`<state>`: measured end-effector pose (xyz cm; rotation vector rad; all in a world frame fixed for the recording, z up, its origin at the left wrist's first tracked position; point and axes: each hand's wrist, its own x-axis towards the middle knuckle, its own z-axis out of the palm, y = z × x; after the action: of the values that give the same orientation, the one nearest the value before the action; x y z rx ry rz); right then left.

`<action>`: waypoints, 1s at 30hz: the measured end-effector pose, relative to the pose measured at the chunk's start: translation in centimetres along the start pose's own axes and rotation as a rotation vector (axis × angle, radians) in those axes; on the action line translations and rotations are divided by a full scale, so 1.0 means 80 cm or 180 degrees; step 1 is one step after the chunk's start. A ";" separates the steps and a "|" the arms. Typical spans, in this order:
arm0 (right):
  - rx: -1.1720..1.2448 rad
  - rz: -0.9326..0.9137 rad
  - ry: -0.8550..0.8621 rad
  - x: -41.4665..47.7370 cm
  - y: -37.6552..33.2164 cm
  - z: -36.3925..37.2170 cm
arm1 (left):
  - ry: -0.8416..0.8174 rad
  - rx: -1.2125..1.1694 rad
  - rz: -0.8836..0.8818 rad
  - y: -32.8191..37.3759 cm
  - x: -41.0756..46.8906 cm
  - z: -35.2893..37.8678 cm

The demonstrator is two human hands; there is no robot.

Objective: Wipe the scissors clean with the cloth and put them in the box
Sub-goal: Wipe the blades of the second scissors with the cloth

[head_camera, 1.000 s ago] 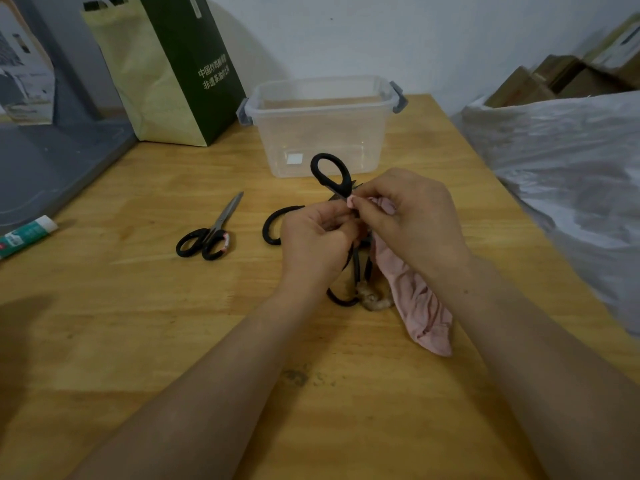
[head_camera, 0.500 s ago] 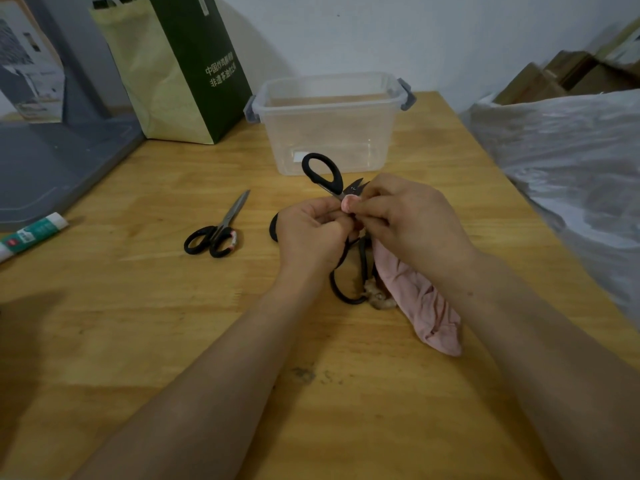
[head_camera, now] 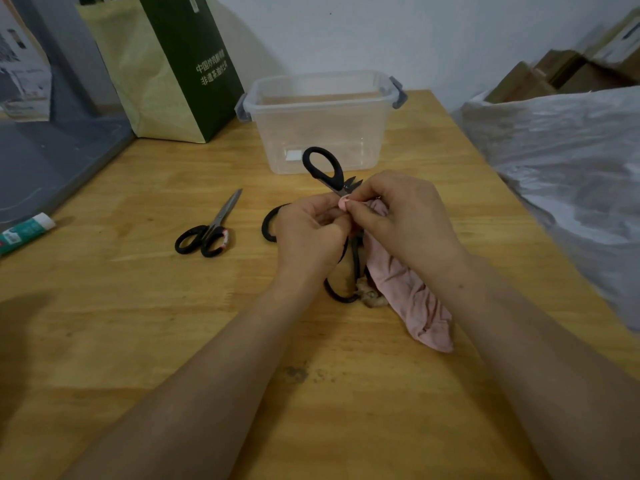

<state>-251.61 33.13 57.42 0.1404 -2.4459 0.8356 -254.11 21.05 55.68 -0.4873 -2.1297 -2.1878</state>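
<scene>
Wiping scissors at the table (head_camera: 138,306)

Both hands meet mid-table. Left hand (head_camera: 308,233) grips the black-handled scissors (head_camera: 322,164), with one loop sticking up toward the far side. Right hand (head_camera: 405,220) pinches the pink cloth (head_camera: 412,299) against them. Clear box (head_camera: 322,119) sits just beyond. The other scissors (head_camera: 207,233) lie to the left, and a glue tube (head_camera: 24,232) is at the left edge.

I see both hands meeting mid-table. My left hand (head_camera: 308,233) grips the black-handled scissors (head_camera: 323,168), one loop poking up on the far side. My right hand (head_camera: 405,220) pinches the pink cloth (head_camera: 415,299) against them, the cloth trailing near-right. The clear box (head_camera: 322,123) stands just beyond, and the second scissors (head_camera: 211,230) lie flat to the left.
</scene>
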 end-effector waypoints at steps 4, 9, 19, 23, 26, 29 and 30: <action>0.0269 0.0300 0.0136 0.005 0.001 0.003 | -0.0001 -0.0014 0.0049 0.002 -0.001 0.000; 0.0087 0.0472 0.0245 0.006 0.016 -0.001 | -0.0012 -0.0114 -0.0100 0.002 -0.005 0.005; 0.0186 -0.0180 0.0251 -0.008 0.006 -0.001 | 0.0097 -0.0246 -0.0176 0.003 0.002 0.000; 0.0173 -0.0294 0.0126 -0.006 0.006 0.001 | 0.0160 -0.0309 -0.0176 0.004 0.002 -0.002; -0.0010 -0.0284 0.0165 -0.004 0.012 -0.001 | 0.0119 -0.0364 -0.0237 0.003 0.003 -0.003; -0.0062 0.0115 0.0418 0.002 0.027 -0.012 | 0.0062 -0.0378 -0.0378 0.005 0.002 0.000; -0.0042 0.0183 0.0563 0.003 0.029 -0.015 | 0.0057 -0.0398 -0.0426 0.005 0.002 0.002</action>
<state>-251.89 35.69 57.09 -0.0086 -2.2982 0.8201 -254.10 21.19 56.13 -0.3390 -2.0827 -2.3976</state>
